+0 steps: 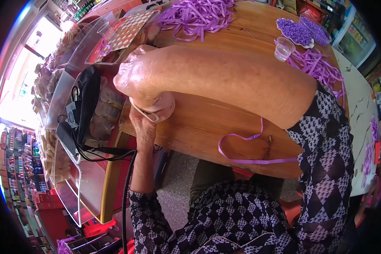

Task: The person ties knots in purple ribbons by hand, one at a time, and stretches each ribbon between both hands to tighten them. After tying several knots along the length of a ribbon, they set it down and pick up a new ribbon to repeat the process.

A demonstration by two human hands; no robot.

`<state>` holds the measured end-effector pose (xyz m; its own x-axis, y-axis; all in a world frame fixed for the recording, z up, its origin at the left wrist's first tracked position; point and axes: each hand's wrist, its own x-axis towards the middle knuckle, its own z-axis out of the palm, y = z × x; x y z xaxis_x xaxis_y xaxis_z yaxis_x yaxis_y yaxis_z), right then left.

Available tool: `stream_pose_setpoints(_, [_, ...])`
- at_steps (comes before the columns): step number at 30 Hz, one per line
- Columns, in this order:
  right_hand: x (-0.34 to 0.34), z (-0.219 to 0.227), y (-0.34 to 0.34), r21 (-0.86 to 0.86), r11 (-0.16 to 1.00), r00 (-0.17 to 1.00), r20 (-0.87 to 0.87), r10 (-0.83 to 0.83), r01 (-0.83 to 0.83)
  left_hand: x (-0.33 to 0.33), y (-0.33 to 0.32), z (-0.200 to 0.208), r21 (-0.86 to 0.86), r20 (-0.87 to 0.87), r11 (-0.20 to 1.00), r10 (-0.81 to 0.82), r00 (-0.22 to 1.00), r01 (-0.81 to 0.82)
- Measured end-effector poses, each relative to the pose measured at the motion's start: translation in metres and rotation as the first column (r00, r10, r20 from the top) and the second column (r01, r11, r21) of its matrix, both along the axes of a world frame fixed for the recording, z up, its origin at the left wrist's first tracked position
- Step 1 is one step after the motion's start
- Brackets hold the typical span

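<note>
My right forearm reaches across the picture to the left, and my right hand point(133, 78) is bent at the wrist at the table's left end. Its fingers are hidden behind the wrist. Just below it my left hand point(144, 129) is closed, fingers partly covered, against a pale rounded thing point(167, 108) whose kind I cannot make out. A thin cream cord or band point(143, 112) curves between the two hands. Nearer to me, a purple ribbon point(258, 161) curls on the wooden table point(199, 139), with a small purple bead-like lump point(255, 136) on it.
Purple ribbon heaps point(197, 17) lie at the back and right. A dish of purple beads point(294, 31) stands beside a small clear cup point(284, 48). At left are a clear display case point(84, 186), a black bag point(89, 86), a black cable point(127, 199) and a polka-dot sheet point(133, 28).
</note>
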<state>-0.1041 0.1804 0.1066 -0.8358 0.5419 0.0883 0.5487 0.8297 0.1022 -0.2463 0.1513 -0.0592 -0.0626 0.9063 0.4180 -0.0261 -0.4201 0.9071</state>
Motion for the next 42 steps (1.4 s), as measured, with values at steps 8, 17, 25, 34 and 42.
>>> stream_pose_setpoints(8, [-0.012, 0.000, -0.002, 0.032, 0.999, 0.999, -0.040, -0.020, 0.021, 0.015, -0.010, 0.029, -0.197, -0.001, 0.980, 0.023, 1.000, -0.023])
stream_pose_setpoints(17, [0.010, -0.008, -0.003, 0.054, 0.997, 0.994, -0.095, -0.053, 0.059, 0.003, 0.001, 0.018, -0.155, -0.032, 0.984, 0.081, 0.996, -0.085])
stream_pose_setpoints(25, [0.004, -0.012, -0.003, 0.092, 0.990, 0.984, -0.151, -0.094, 0.109, -0.011, 0.016, 0.007, 0.031, -0.115, 0.995, 0.098, 0.989, -0.095])
stream_pose_setpoints(34, [-0.014, -0.024, 0.009, 0.188, 0.959, 0.959, -0.226, -0.168, 0.212, -0.060, 0.050, -0.022, -0.009, -0.143, 0.991, 0.133, 0.981, -0.136])
stream_pose_setpoints(42, [-0.024, -0.036, 0.013, 0.243, 0.915, 0.924, -0.293, -0.247, 0.322, -0.082, 0.085, -0.022, 0.122, -0.362, 0.983, 0.174, 0.916, -0.139])
